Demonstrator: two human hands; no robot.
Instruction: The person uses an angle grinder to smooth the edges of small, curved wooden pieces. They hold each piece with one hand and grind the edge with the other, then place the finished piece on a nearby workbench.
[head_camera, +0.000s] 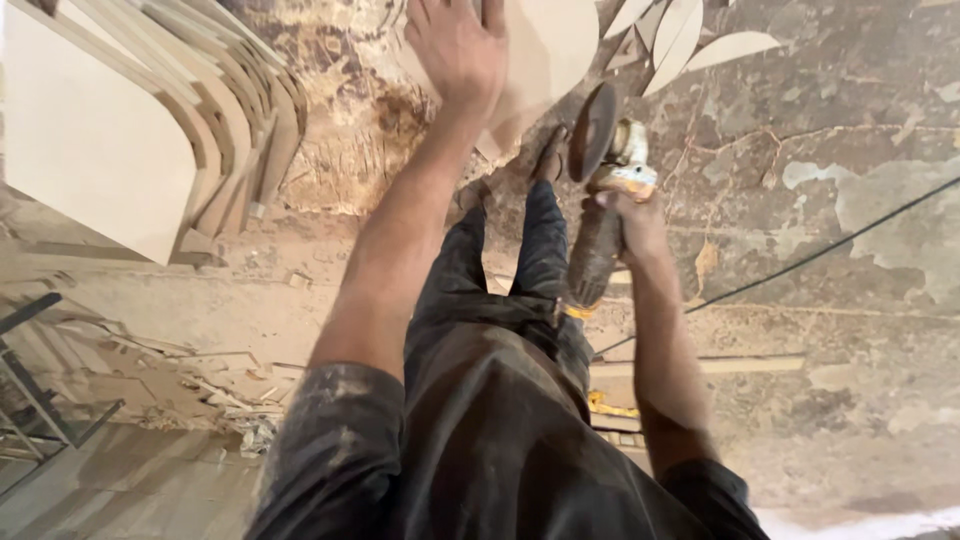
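Sawdust coats one angle grinder (598, 200), gripped in the right hand (632, 215) with its dark disc (592, 132) raised just beside a pale rounded board (545, 50). The left hand (458, 45) lies flat and spread on that board. One black cable (800, 262) crosses the stained concrete floor (850, 170). Left, a stack of curved board cutouts (150, 130) leans; three pale offcuts (690, 35) lie beyond.
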